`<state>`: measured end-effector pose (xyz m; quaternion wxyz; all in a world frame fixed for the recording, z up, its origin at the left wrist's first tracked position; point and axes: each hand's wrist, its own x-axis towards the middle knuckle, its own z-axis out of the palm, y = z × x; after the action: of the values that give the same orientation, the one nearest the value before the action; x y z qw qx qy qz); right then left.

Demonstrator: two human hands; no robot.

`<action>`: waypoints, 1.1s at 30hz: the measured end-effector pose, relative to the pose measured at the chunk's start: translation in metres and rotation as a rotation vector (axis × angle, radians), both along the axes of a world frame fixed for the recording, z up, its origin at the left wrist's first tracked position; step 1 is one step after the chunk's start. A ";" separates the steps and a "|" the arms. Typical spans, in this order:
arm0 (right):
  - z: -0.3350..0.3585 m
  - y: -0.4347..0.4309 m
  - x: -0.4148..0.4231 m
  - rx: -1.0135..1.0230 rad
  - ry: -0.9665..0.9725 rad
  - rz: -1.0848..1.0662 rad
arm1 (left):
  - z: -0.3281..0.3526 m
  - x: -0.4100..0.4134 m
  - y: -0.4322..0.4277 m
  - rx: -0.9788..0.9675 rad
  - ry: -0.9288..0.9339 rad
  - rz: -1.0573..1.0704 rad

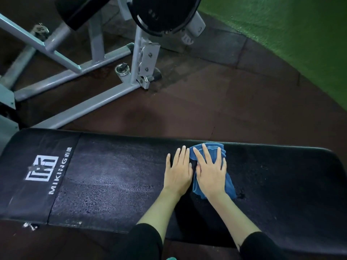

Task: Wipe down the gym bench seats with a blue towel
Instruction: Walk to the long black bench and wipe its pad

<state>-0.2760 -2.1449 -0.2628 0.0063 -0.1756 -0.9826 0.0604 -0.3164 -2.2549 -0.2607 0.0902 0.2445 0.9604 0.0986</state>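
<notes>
On the floor beyond: dark rubber tiles, matte and seamed; green turf at the upper right; a grey tubular steel machine frame at the upper left.
Bench: long black padded seat, vinyl-like with rounded corners; a white printed logo sits near its left end.
Surface: the middle panel looks greyish and speckled, perhaps worn or damp; I cannot tell which.
Progress: I judge the wipe mid-course; the right end shows dark and even, and how much is already cleaned cannot be read.
My right hand: flat, fingers spread, pressing the blue towel down, not clenched.
My left hand: flat on the bare pad, just beside the towel, holding nothing.
Blue towel: soft, crumpled cloth, near the bench's far edge, right of centre.
</notes>
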 end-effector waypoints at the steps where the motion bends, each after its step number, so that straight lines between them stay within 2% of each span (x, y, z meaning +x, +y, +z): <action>1: -0.003 0.003 0.001 0.000 0.013 0.004 | -0.001 0.002 0.004 -0.005 0.003 0.004; 14: -0.010 0.090 0.040 0.021 0.055 0.036 | -0.007 0.049 0.083 -0.036 0.014 0.120; 19: -0.009 0.145 0.067 0.026 0.064 -0.009 | -0.005 0.065 0.121 -0.038 -0.026 0.084; 24: -0.006 0.198 0.084 -0.003 0.054 -0.122 | -0.003 0.077 0.153 -0.024 -0.035 0.055; 28: -0.002 0.246 0.098 -0.092 0.035 -0.316 | -0.003 0.085 0.171 -0.011 -0.036 0.048; 33: 0.000 0.250 0.095 -0.117 0.064 -0.397 | -0.004 0.091 0.180 -0.001 -0.030 0.083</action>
<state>-0.1807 -1.8948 -0.2627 0.0390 -0.3639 -0.9228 0.1203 -0.2250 -2.0744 -0.2649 0.1007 0.2028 0.9683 0.1055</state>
